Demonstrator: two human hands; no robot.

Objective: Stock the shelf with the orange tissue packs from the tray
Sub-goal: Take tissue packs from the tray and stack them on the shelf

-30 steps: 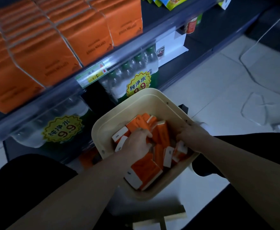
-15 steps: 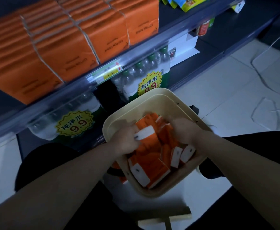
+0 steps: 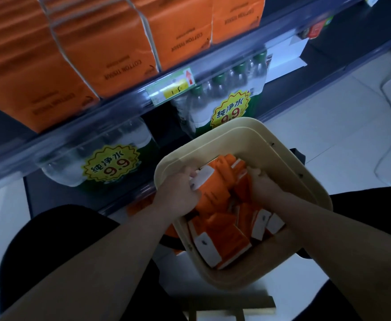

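Orange tissue packs [image 3: 224, 237] lie heaped loose inside the cream tray [image 3: 282, 158], which sits below the front edge of the shelf [image 3: 120, 107]. Left hand [image 3: 180, 198] grips one pack [image 3: 210, 188] at the tray's left side, fingers curled round its white end. Right hand [image 3: 262, 185] is dug in among packs at the right side; whether it holds one cannot be told. Larger orange packs [image 3: 120, 54] stand on the shelf, with bottled water [image 3: 224, 96] beneath.

The left forearm [image 3: 101, 258] and right forearm [image 3: 342, 237] come in from the bottom corners and converge over the tray [image 3: 289, 167]. The left grip [image 3: 180, 195], knuckles up, curls its fingers round an orange tissue pack [image 3: 213, 191] by the tray's left rim. The right grip [image 3: 265, 188] digs fingers-down near the far right rim, its hold hidden.
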